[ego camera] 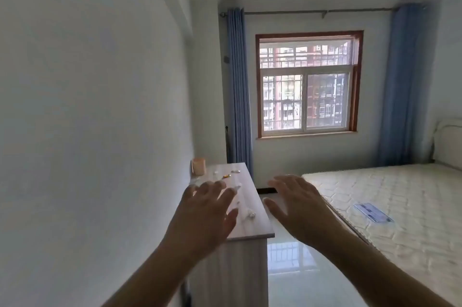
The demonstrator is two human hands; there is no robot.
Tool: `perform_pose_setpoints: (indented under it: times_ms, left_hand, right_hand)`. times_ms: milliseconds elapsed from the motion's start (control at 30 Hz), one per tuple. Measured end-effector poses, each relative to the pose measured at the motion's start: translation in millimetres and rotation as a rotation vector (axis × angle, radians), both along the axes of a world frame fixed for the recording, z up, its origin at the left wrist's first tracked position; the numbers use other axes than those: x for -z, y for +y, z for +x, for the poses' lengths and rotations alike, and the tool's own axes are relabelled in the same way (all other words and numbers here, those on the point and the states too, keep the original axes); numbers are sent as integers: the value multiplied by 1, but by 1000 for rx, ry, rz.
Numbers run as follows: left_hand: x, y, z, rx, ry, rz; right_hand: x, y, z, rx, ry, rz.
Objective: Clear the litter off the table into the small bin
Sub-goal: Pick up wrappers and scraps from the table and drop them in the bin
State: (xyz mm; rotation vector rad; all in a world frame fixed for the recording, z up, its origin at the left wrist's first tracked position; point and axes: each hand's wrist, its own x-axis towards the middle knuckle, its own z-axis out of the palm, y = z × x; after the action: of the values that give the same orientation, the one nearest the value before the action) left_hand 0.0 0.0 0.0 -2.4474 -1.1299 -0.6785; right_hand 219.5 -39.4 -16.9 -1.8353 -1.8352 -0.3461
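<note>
A long wood-grain table (252, 228) runs along the left wall. Scattered on it are a crumpled white scrap (250, 214) near the front, a yellow-orange wrapper (226, 176) and a pale scrap (235, 171) farther back. At the far end stands a small peach-coloured bin (198, 166) against the wall. My left hand (203, 214) is raised over the table's near part, fingers spread, holding nothing. My right hand (297, 203) is held out over the floor to the table's right, also spread and empty. My left hand hides part of the tabletop.
A bare quilted mattress (390, 206) fills the right side, with a blue-and-white card (373, 212) lying on it. A glossy tiled floor strip (290, 264) separates table and bed. A window (308, 84) with blue curtains is at the far wall.
</note>
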Motion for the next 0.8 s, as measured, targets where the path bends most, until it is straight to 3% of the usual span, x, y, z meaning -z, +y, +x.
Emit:
perform_pose_setpoints:
  times_ms: [200,400,567,800]
  left_hand:
    - [67,21,4,49,35,-116]
    - [125,16,55,167,62,-223]
    - [152,43,101,182,132,-184]
    - [185,101,158,147,80,-452]
  right_hand:
    - [60,-5,8,93,-249,53]
    - [116,-7,31,119,-193,-39]
    - [163,2,75,180,-105,-142]
    - [188,47,141,163,12,-257]
